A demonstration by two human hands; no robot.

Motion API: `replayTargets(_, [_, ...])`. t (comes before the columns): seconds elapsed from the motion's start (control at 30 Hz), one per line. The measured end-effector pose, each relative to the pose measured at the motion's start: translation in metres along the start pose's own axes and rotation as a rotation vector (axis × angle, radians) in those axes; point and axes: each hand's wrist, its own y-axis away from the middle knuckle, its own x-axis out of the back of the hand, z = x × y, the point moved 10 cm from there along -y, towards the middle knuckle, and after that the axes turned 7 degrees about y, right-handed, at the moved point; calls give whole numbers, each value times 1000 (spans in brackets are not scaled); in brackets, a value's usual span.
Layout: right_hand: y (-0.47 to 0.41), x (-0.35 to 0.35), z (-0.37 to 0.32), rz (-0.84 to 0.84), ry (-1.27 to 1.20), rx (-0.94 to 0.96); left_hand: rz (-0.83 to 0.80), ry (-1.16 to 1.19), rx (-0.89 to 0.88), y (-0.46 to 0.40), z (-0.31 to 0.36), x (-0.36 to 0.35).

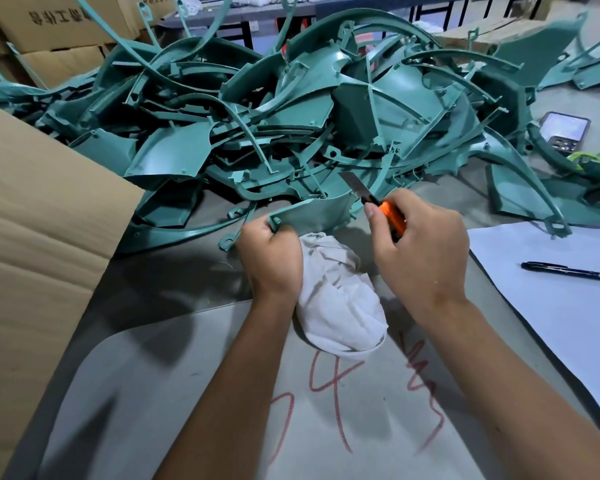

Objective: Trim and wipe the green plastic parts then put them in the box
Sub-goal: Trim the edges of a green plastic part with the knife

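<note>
1. The left hand (pixel 269 252) is curled around the near edge of a green plastic part (pixel 321 211), and a white cloth (pixel 340 299) is bunched against its palm side.
2. The right hand (pixel 420 244) grasps an orange utility knife (pixel 390 216), thumb laid along the handle. The extended blade (pixel 352 185) points up and away, over the far edge of the held part.
3. The held part sits at the near foot of a large tangled pile of green plastic parts (pixel 291 116) that covers the far half of the grey surface (pixel 174 271).
4. An open cardboard box (pixel 32 254) stands at the left, its flap reaching towards the pile.
5. A pale sheet with red handwriting (pixel 326 393) lies under the forearms.
6. To the right, a black pen (pixel 568 271) rests on a white sheet of paper (pixel 551 306), and a phone (pixel 565 131) lies further back beside the pile.
7. More cardboard boxes (pixel 59 26) are stacked at the far left.
</note>
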Motion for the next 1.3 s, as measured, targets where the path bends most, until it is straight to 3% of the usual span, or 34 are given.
replayTargets(0.17, [0,-2,7,-3,-24,-35,-40,58,68,0,-7,-2])
replayTargets(0.27, [-5,-5,26,-21,-25,-113,-260,130,154,-2,-17,-12])
replayTargets(0.37, [-8,0,38,16,-49,-142,-429,79,39,-5,-9,-16])
replayTargets(0.47, [-10,22,38,181,-136,-137,-371,387,20,-10,5,-11])
replayTargets(0.57, [-7,45,48,389,-219,-157,-290,734,117,-17,7,-9])
replayTargets(0.7, [-5,48,69,494,-359,-279,-405,1006,192,-13,19,-13])
replayTargets(0.83, [-10,27,86,361,-512,-420,-444,1020,362,-9,23,-13])
replayTargets(0.87, [-12,16,90,290,-565,-464,-506,950,382,-8,24,-12])
replayTargets(0.93, [-16,-6,91,102,-688,-505,-788,830,402,8,34,-18])
replayTargets(1.0, [-20,-20,78,-76,-742,-423,-968,816,494,20,31,-20])
replayTargets(1.1, [-18,-23,41,-241,-681,-162,-961,958,717,21,21,-17])
replayTargets(1.13, [-14,-24,29,-288,-643,-87,-948,919,687,15,19,-14])
replayTargets(1.23, [-6,-24,4,-334,-541,57,-905,491,384,-6,13,2])
replayTargets(1.3, [-5,-17,-7,-304,-541,121,-895,399,315,-11,14,11])
